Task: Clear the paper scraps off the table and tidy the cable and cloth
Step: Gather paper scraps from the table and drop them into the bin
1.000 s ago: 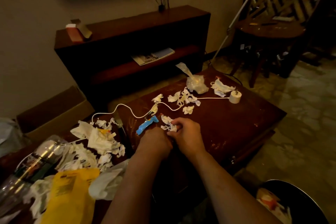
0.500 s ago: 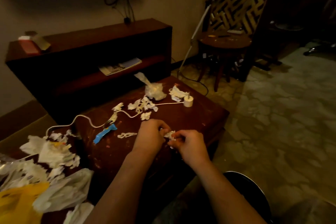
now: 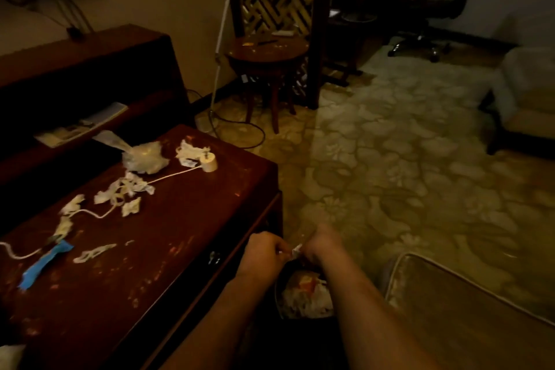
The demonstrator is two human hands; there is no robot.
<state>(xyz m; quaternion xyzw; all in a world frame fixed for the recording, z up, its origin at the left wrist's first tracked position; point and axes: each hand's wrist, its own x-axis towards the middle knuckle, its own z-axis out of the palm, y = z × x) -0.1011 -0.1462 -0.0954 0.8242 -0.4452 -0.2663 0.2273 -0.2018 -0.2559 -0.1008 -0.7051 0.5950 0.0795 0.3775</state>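
While left hand (image 3: 264,253) and right hand (image 3: 326,243) pinch one scrap (image 3: 296,249), one bin (image 3: 277,297) sits below.

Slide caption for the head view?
Left hand and right hand pinch a paper scrap above the bin; more scraps and cable on the table.

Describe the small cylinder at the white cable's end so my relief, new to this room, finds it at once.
Find the dark reddish wooden table on the left and go to its far right corner. There the thin white cable ends at a small cream cylinder, beside torn white paper scraps and a crumpled clear plastic bag. It alone is smooth and round; its neighbours are crumpled.
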